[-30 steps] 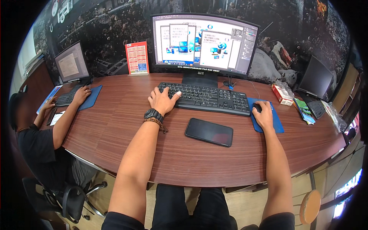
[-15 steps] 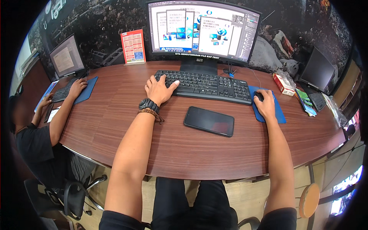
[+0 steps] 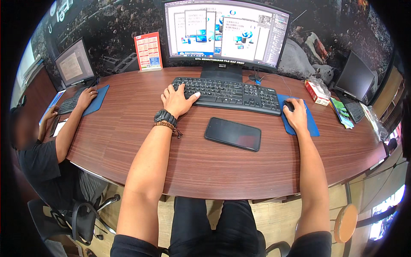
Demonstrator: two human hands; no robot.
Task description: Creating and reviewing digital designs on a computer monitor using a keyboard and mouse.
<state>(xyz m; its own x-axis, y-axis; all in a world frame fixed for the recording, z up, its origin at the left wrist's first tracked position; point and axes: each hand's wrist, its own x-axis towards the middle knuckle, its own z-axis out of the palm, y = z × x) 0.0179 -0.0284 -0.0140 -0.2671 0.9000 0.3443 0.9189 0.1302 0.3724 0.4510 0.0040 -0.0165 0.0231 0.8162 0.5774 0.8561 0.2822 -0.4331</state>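
My left hand [image 3: 177, 101] lies over the left end of a black keyboard [image 3: 239, 95]. Its fingers are spread, touching the keys, with the thumb pointing toward the space bar. A dark watch and a beaded bracelet circle that wrist. At the keyboard's right, my right hand [image 3: 296, 117] is wrapped over a black computer mouse [image 3: 289, 106], which rests on a blue mouse pad [image 3: 311, 124]. Most of the mouse is hidden under the palm. Between my forearms a black smartphone [image 3: 233, 133] lies face up, screen dark.
Behind the keyboard stands a curved monitor [image 3: 244, 38] with several page layouts on screen. A red desk calendar [image 3: 148, 51] is to its left. On the right are a red-and-white box [image 3: 317, 93] and another monitor [image 3: 354, 77]. A co-worker [image 3: 40, 158] sits at the left, hands near another keyboard.
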